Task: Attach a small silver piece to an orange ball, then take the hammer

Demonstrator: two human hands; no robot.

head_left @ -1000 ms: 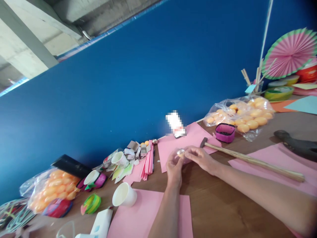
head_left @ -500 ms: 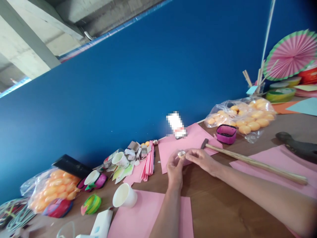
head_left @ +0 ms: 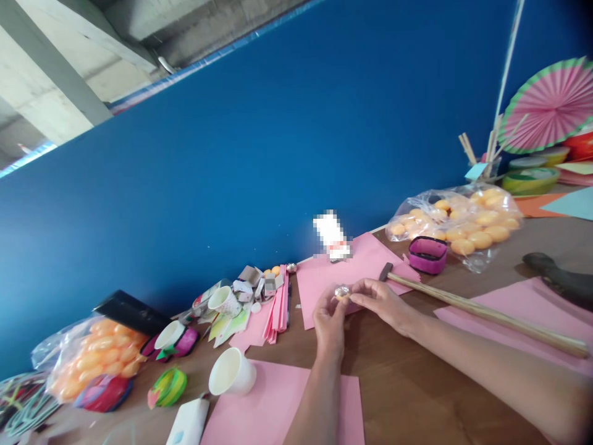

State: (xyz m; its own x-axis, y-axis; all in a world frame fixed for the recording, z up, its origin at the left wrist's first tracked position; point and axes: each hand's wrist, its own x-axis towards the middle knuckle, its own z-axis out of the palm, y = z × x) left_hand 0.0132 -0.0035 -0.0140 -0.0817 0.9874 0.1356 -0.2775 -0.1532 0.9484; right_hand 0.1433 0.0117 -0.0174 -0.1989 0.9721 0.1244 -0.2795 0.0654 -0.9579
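Observation:
Between the fingertips of both hands is a small orange ball partly covered in silver foil (head_left: 342,290). My left hand (head_left: 328,316) grips it from below and the left, thumb against its lower side. My right hand (head_left: 380,301) pinches at its right edge, fingers closed. Both hands are above the brown table, at the near edge of a pink paper sheet (head_left: 319,293). A hammer (head_left: 482,314) with a wooden handle lies just beyond my right hand and forearm. Another foil-covered ball (head_left: 291,267) rests near the wall.
Clear bags of orange balls lie at the right (head_left: 484,225) and left (head_left: 99,355). A white paper cup (head_left: 232,372) lies tipped on a pink sheet (head_left: 278,411). Pink strips (head_left: 278,306), a purple box-shaped ring (head_left: 427,254) and a blue wall (head_left: 231,154) are around.
The camera view has shifted slightly. Both hands stay on the foil-covered ball, with only small finger movement, and more orange shows at its lower edge.

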